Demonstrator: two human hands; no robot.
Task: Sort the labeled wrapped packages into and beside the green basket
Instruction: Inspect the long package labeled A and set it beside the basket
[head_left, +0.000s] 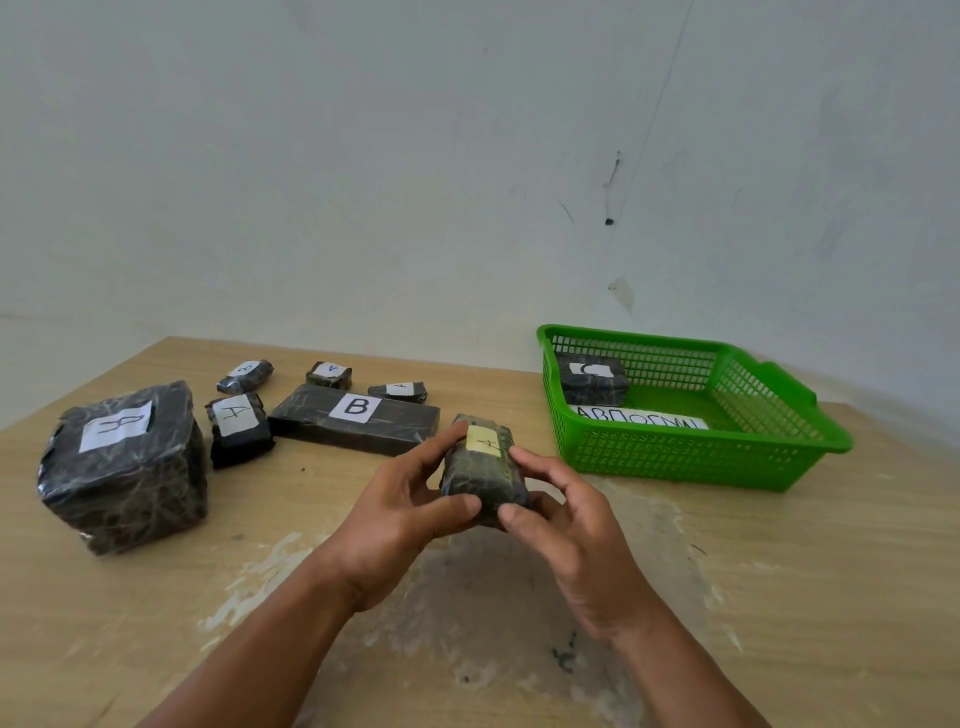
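Both hands, left hand (410, 512) and right hand (566, 525), grip one small package (480, 467) labelled A, held above the table. Label check apparently underway; next, carry it right toward the green basket (691, 462).

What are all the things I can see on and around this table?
large package: one, black with a white label, far left of the table.
long package: one, black, white label reading B, middle of the table.
smaller packages: four, black with white labels, back left, around the long one.
held package: one, dark with a yellowish label, above the table.
package in the basket: one, black with a white label, back left corner.
paper sheet: one, white with lettering, basket floor.
green basket: one, right side of the table.
table: one, light wood, worn patches.
wall: one, whitish, behind.
left hand: grips the held package's left side.
right hand: grips its right side.
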